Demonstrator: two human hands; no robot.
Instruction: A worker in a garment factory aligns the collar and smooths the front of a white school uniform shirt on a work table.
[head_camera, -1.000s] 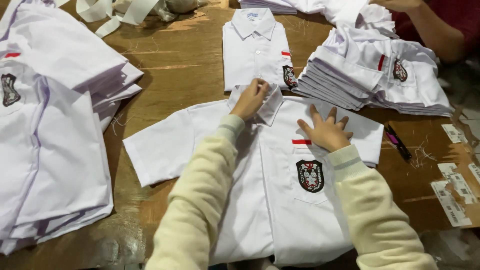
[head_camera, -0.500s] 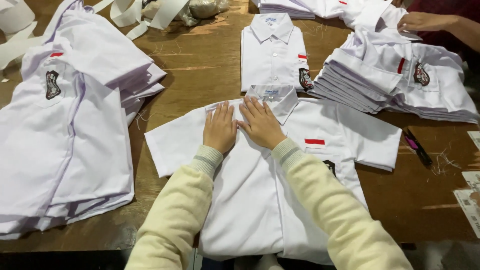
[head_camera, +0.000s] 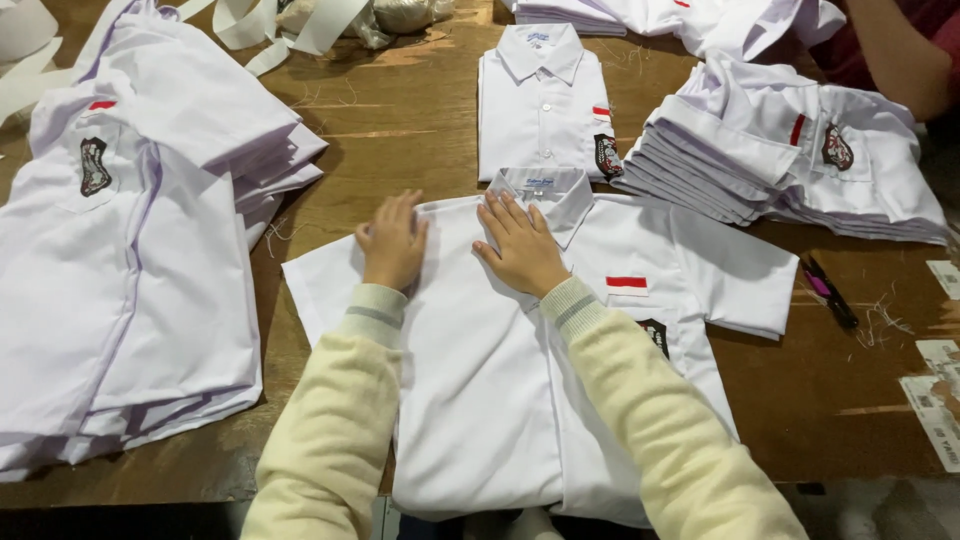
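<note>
White short-sleeved shirt (head_camera: 500, 400), spread face up on the wooden table (head_camera: 400, 150), collar away from the wearer, sleeves out to both sides; red-and-white strip and dark crest on its chest, the crest partly hidden by the right cream sleeve (head_camera: 660, 440). Left hand (head_camera: 392, 245): flat on the shirt's left shoulder panel, palm down, fingers straight and close together, gripping nothing. Right hand (head_camera: 522, 250): flat just beside the collar, fingers extended and slightly spread, pressing the cloth, gripping nothing. Both forearms lie across the shirt's body and cover much of its front. Left of the shirt: a stack of unfolded white shirts (head_camera: 130, 270), its edge near the left sleeve. Right of the shirt: a dark pen (head_camera: 828, 292) and paper labels (head_camera: 935, 400) near the table edge. Beyond the collar, just clear of it: one folded shirt (head_camera: 540, 105) with crest. Beyond the right sleeve: a pile of folded shirts (head_camera: 780, 160). Farther still: white strips (head_camera: 290, 25), and another person's arm (head_camera: 895, 55) at the far right corner.
</note>
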